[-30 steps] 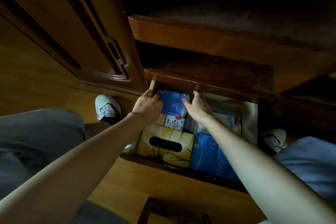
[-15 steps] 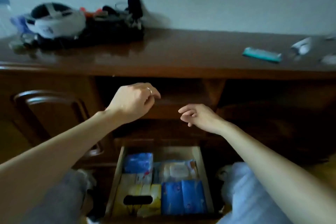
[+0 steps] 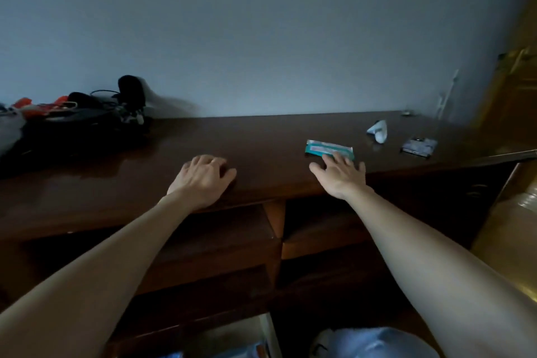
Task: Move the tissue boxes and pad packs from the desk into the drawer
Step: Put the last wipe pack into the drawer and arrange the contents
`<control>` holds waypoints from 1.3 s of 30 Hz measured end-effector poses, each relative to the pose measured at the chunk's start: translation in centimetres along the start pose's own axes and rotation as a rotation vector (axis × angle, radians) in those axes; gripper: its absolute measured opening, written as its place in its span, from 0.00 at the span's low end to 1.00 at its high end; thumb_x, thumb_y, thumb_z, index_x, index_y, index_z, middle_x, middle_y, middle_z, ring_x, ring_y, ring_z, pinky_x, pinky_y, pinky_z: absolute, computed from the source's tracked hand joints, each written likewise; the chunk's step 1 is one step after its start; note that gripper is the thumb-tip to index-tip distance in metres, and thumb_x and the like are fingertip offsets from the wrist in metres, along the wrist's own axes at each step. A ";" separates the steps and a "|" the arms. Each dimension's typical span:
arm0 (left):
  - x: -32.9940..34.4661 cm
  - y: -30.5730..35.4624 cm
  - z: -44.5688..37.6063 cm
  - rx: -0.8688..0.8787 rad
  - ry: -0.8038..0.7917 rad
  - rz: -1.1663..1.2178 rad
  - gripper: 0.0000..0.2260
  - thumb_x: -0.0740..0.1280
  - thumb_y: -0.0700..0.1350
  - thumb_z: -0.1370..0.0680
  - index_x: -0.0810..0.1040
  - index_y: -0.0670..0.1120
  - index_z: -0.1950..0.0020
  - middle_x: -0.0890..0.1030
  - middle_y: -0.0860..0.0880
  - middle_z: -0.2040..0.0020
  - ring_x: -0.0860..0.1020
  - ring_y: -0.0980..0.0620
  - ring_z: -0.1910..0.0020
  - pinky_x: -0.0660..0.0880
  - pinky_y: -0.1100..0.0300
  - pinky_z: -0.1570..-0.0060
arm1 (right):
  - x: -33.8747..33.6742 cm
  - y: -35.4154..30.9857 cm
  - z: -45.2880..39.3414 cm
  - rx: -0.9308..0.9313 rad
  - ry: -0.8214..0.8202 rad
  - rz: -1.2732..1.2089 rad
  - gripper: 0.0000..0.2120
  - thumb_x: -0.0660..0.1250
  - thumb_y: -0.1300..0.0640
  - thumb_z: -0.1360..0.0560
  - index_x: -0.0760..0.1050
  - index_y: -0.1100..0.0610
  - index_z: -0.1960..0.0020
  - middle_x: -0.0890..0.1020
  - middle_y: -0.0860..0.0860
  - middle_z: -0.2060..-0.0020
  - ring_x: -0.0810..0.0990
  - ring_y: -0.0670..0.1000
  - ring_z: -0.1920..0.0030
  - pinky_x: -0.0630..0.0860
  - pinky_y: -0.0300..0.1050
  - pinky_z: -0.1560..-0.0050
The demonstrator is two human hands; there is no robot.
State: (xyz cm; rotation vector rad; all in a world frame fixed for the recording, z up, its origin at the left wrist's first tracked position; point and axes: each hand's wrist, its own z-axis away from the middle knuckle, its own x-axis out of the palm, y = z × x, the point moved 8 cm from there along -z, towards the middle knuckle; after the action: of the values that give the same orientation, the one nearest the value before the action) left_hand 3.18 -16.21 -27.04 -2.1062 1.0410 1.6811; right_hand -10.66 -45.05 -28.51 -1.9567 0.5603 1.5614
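Observation:
A flat teal pad pack (image 3: 325, 149) lies on the dark wooden desk (image 3: 261, 136), right of centre. My right hand (image 3: 341, 176) reaches over the desk's front edge with fingers spread, its fingertips touching the near edge of the pack without gripping it. My left hand (image 3: 203, 179) rests palm down on the desk's front edge, fingers curled, holding nothing. Only the top corner of the open drawer (image 3: 266, 328) shows at the bottom, with a sliver of blue packs (image 3: 257, 350) inside.
A pile of dark cables and gear (image 3: 87, 116) fills the desk's left end. A white tube (image 3: 379, 129) and a small dark pack (image 3: 418, 147) lie at the right. A yellowish wooden door (image 3: 511, 212) stands at the right edge. My knee (image 3: 374, 343) is below.
Both hands rose out of the drawer to the desk top. The view tilted up from the drawer to the desk and wall. My right hand reached the teal pack.

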 end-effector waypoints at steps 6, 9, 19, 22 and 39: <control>0.2 -0.1 -0.3 0.012 0.073 -0.078 0.25 0.53 0.64 0.18 0.73 0.52 0.28 0.73 0.47 0.28 0.67 0.45 0.27 0.63 0.47 0.29 | -1.3 -1.2 -1.4 -0.078 0.194 0.113 0.31 0.55 0.37 0.23 0.65 0.53 0.26 0.74 0.56 0.30 0.69 0.60 0.28 0.57 0.62 0.26; 0.2 -0.2 -0.1 -0.008 0.057 -0.073 0.26 0.53 0.64 0.18 0.73 0.51 0.27 0.73 0.47 0.28 0.66 0.45 0.27 0.64 0.47 0.29 | -2.1 -2.1 -1.2 -0.108 0.329 0.164 0.32 0.59 0.37 0.24 0.65 0.52 0.25 0.74 0.56 0.30 0.69 0.60 0.31 0.60 0.57 0.28; -0.6 0.6 0.2 0.145 0.116 -0.029 0.28 0.59 0.64 0.22 0.68 0.53 0.25 0.74 0.46 0.28 0.70 0.44 0.29 0.66 0.46 0.31 | -1.0 -7.7 6.0 -0.436 0.259 -0.127 0.27 0.60 0.31 0.26 0.73 0.47 0.35 0.76 0.48 0.40 0.72 0.53 0.39 0.71 0.52 0.42; -1.0 2.1 2.4 0.371 0.128 -0.033 0.29 0.58 0.63 0.24 0.61 0.61 0.22 0.73 0.49 0.27 0.69 0.47 0.29 0.67 0.48 0.32 | -0.8 -9.4 9.9 -0.619 0.300 -0.161 0.24 0.66 0.38 0.25 0.73 0.48 0.33 0.77 0.47 0.39 0.72 0.51 0.40 0.74 0.51 0.43; 13.5 -6.0 23.5 -0.221 -0.224 1.287 0.04 0.70 0.41 0.21 0.82 0.42 0.48 0.87 0.49 0.52 0.85 0.51 0.49 0.81 0.61 0.50 | 22.1 -8.3 27.2 0.120 -1.140 -1.283 0.27 0.59 0.38 0.18 0.73 0.55 0.29 0.86 0.60 0.47 0.86 0.59 0.56 0.83 0.47 0.63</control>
State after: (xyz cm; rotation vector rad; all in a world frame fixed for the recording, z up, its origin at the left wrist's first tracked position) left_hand -9.30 -2.97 -47.96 -1.1979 2.4848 2.4877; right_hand -20.23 -20.29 -52.91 -0.6501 -0.8800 1.3038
